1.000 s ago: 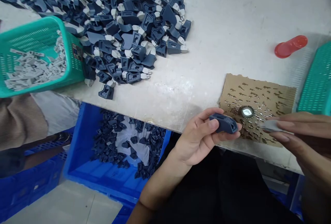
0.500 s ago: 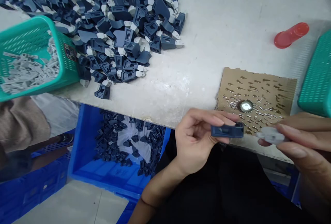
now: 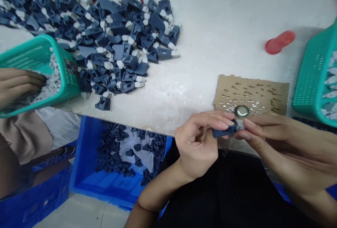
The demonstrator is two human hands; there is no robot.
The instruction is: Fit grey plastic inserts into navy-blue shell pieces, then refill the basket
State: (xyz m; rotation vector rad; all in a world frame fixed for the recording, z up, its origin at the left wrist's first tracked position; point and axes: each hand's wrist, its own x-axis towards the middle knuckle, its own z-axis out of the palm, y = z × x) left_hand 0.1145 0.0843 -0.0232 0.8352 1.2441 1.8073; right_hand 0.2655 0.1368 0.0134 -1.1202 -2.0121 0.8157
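My left hand (image 3: 197,140) is closed on a dark blue plastic part (image 3: 222,131), thumb below and fingers on top. My right hand (image 3: 279,136) pinches a small light grey plastic piece (image 3: 240,124) between thumb and fingertips. The grey piece meets the right end of the blue part; how deep it sits inside is hidden by the fingers. Just behind both hands lies a brown cardboard sheet (image 3: 276,91) spotted with wet, shiny marks, and a round metal cap (image 3: 241,110) rests on it.
A pile of blue parts with grey ends (image 3: 113,45) covers the table's left. Another person's hand (image 3: 18,84) reaches into a green basket (image 3: 68,77) of grey pieces. A second green basket (image 3: 308,80), a red plastic object (image 3: 280,41) and a blue crate (image 3: 89,171) of blue parts are around.
My right hand has moved left, bringing the grey piece against the blue part. Another person's hand has come into the left basket. The view has shifted slightly.
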